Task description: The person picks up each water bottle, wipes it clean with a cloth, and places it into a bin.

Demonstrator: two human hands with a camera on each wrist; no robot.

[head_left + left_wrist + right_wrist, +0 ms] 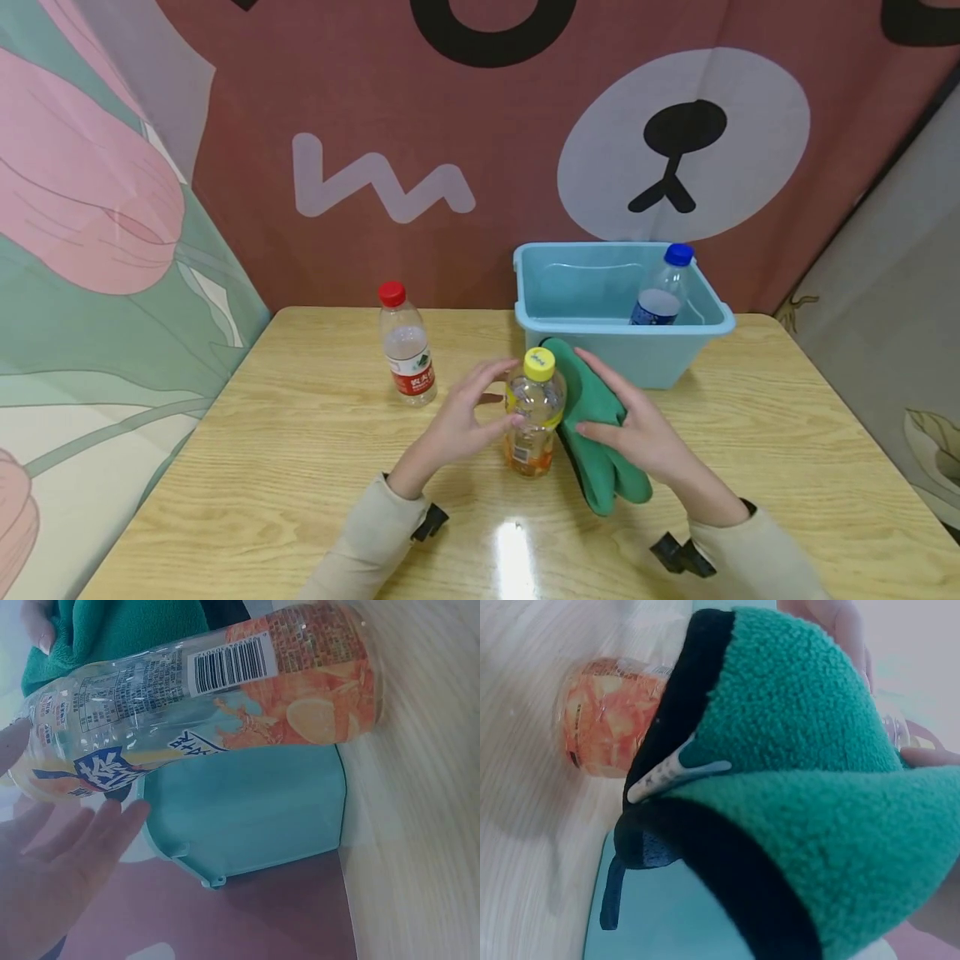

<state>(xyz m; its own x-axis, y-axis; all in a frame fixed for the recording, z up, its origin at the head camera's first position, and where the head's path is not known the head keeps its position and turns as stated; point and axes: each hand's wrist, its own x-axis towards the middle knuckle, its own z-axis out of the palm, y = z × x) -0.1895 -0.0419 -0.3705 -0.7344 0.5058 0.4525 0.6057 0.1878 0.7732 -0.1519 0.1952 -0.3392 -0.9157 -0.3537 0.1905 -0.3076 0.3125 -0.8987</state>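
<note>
A clear bottle (530, 458) with a yellow cap stands upright on the table, orange pictures around its lower part. My left hand (463, 423) is beside it, thumb in front and fingers spread behind; in the left wrist view those fingers (82, 836) look fairly straight and not closed round the bottle. My right hand (641, 429) holds a folded green fleecy cloth (588, 400) against the bottle's right side. Black edging, a dark loop and a pale strip show on the cloth (795, 697) in the right wrist view, where it hides much of the bottle (607, 720).
Behind the cloth stands a light blue bin (600, 354) with a blue-capped bottle (662, 292) inside. To the left, a red-capped water bottle (408, 350) stands on the wooden table (300, 450). A printed curtain (375, 100) hangs beyond the table's back edge.
</note>
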